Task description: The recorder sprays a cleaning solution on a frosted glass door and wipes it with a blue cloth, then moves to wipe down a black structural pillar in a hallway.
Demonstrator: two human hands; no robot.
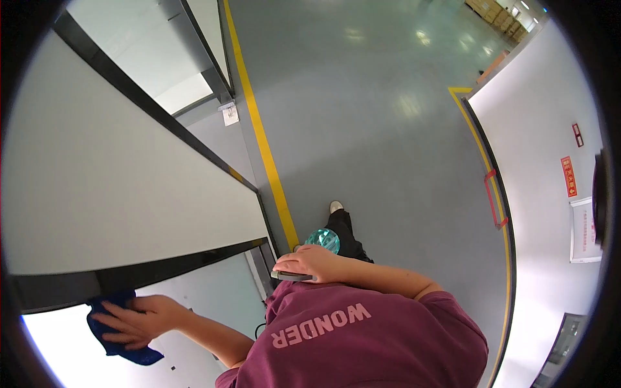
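Observation:
My left hand [138, 320], slightly blurred, spreads its fingers over a dark blue cloth [140, 356]. The cloth lies against the black frame [160, 264] at the lower edge of a large white panel, and part of it hangs over the bright surface below. Close to my chest, my right hand [313, 262] is closed around a translucent teal bottle [324, 239]. A narrow grey piece [291, 276] sticks out along that hand's near side, seemingly the bottle's spray head. My palm and fingers hide the bottle's neck.
The white panel [121, 169] fills the left side. A yellow line [264, 140] runs along the grey floor [378, 145] beside it. At right stands a white wall [533, 111] with a red sign [568, 176]; red tape [491, 201] marks its base. Boxes [495, 17] are stacked far off.

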